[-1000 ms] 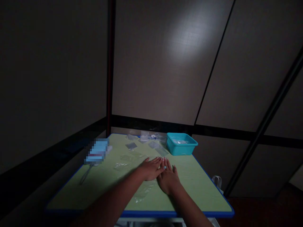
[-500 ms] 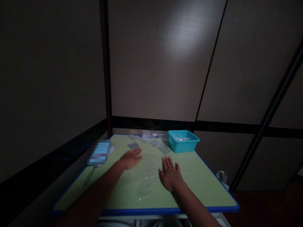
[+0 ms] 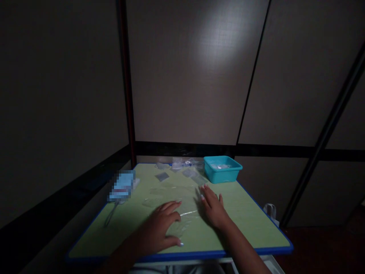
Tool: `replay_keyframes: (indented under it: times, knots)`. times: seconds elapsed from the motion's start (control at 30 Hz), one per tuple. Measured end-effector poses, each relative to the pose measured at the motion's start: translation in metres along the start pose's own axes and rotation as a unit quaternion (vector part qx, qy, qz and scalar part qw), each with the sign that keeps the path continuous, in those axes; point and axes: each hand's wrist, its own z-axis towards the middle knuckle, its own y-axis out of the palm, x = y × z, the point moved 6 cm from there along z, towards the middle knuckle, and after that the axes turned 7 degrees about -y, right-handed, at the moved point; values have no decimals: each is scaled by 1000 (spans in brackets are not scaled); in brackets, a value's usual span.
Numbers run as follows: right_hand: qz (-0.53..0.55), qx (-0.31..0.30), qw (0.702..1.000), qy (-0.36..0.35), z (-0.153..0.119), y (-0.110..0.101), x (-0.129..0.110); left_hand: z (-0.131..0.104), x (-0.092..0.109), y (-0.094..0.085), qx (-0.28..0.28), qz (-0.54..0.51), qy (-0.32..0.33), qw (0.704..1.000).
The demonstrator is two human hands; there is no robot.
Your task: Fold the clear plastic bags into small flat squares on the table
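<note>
A clear plastic bag, thin and wrinkled, lies spread over the middle of the green table. My left hand is over its near left part, thumb and fingers apart; whether it touches the film I cannot tell. At the bag's right edge is my right hand, fingers stretched forward and holding nothing. Beyond the bag lie a small grey translucent packet and a flat clear sleeve.
A turquoise basin with clear plastic inside stands at the back right. Crumpled clear bags lie along the back edge. On the left is a blurred-out blue item with a strap loop. The table has a blue rim; walls stand behind and left.
My left hand has drawn back toward the near edge, its fingers now curved with the thumb apart. My right hand has turned slightly and shifted a little right. The film's folds have changed.
</note>
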Motion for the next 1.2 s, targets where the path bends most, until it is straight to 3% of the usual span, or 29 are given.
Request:
replay_keyframes:
  times: [0.17, 0.33, 0.43, 0.6, 0.7, 0.8, 0.93, 1.07, 1.2]
  knots:
    - [85, 37, 995, -46, -1, -5, 4, -17, 1, 10, -13, 5, -15, 1000]
    - [115, 27, 988, -103, -12, -7, -1, -32, 4, 28, -43, 42, 60, 996]
    - [123, 3, 982, -145, -26, -12, -7, -40, 1, 36, -21, 72, 92, 993]
    - [119, -31, 975, -186, -46, -22, -14, -48, 6, 25, 27, 63, 123, 990]
    - [116, -38, 974, -190, -50, -24, -16, -50, 11, 19, 24, 33, 124, 991]
    - [118, -44, 973, -195, -51, -24, -19, -46, 6, 23, 29, 4, 93, 995]
    - [139, -61, 966, -209, -55, -29, -25, -38, -10, 22, 99, -82, -12, 992]
    - [167, -73, 956, -231, -57, -31, -25, -28, -23, 10, 124, -207, -132, 961]
    - [194, -31, 950, -244, -54, -30, -23, -13, -31, -1, 122, -302, -179, 928]
